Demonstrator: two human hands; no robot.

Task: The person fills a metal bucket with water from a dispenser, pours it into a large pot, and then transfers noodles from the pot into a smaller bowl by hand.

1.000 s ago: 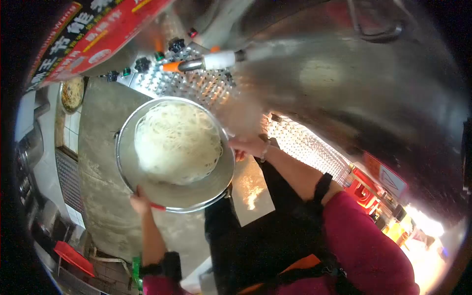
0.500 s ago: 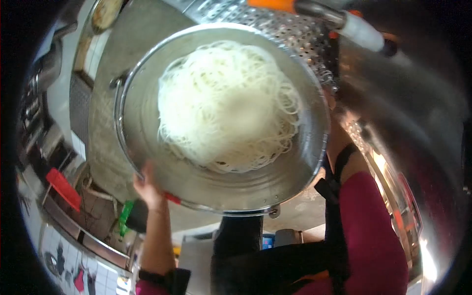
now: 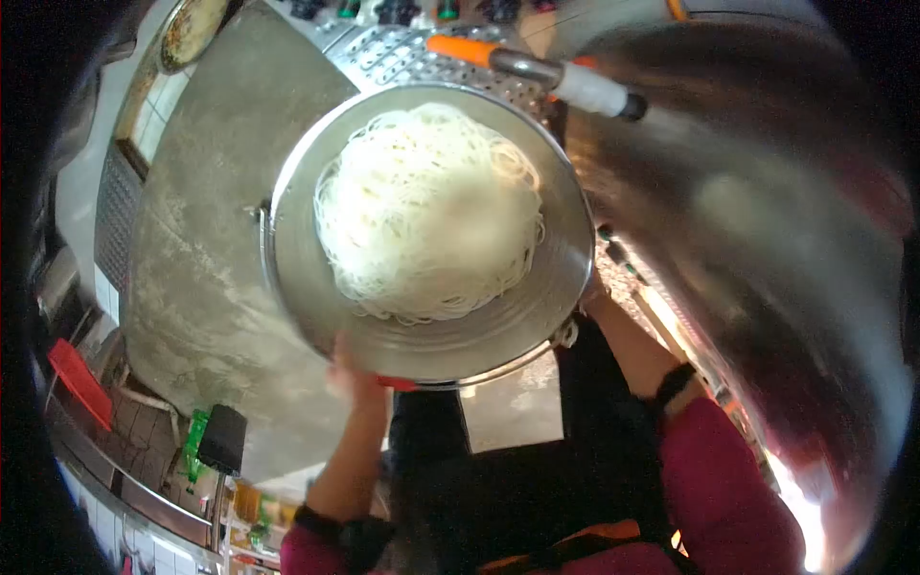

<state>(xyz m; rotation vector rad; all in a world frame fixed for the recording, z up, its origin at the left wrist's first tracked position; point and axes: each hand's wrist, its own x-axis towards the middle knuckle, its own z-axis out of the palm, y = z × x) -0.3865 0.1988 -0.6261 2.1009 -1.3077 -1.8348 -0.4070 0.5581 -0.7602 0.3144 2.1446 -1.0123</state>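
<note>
A big round metal basin (image 3: 316, 297) is held up in front of me, tilted, with a heap of white noodles (image 3: 426, 211) in it. My left hand (image 3: 356, 376) grips the basin's near rim from below, beside a small red piece on the rim. My right hand (image 3: 592, 292) is mostly hidden behind the basin's right edge and seems to hold that side. Both forearms rise from dark cuffs and magenta sleeves.
Behind the basin lies a perforated steel surface (image 3: 393, 57) with a row of knobs, and an orange-and-white handled tool (image 3: 537, 69) across it. A large steel wok or hood (image 3: 767, 268) fills the right. Grey concrete floor (image 3: 192, 259) lies left, with a red stool (image 3: 77, 381).
The basin has swung from close to my face to slightly farther and to the right. My left hand shifted right along the rim. The view has turned.
</note>
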